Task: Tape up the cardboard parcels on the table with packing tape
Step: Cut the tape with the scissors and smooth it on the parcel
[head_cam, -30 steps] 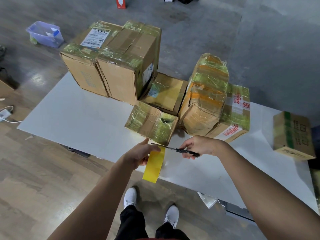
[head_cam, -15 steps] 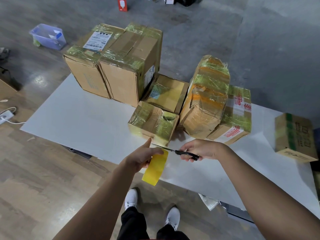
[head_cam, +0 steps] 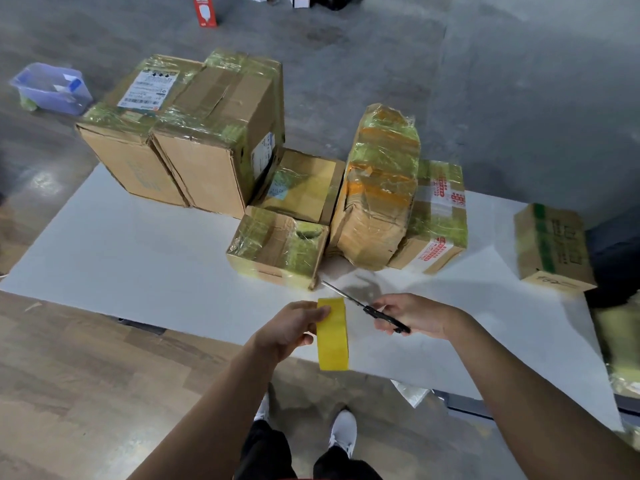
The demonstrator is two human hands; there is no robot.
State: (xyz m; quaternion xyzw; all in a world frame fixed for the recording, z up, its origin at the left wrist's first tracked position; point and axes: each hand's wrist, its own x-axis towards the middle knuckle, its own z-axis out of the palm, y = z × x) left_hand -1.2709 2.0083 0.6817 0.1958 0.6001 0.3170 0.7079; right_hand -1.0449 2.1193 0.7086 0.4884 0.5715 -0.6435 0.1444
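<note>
- White shoes stand on the floor at 6 o'clock, below the tabletop's near edge.
- The left hand pinches the yellow packing tape over the near edge of the white tabletop, thumb on top and fingers curled behind it.
- At 3 o'clock from the tape, the right hand is curled round the black handles of the scissors. The blades point to 10 o'clock, with the tip just beside the near corner of the small parcel.
- That small parcel lies at 12 o'clock from the hands, wrapped in glossy tape.
- Behind it lies a flat parcel. At 1 o'clock a bulging parcel leans on a red-printed parcel.
- At 3 o'clock, well apart, sits a green-striped parcel.
- At 11 o'clock two tall parcels stand side by side, touching, one plain-topped and one labelled.
- On the floor beyond, at 10 o'clock, is a plastic tub.
</note>
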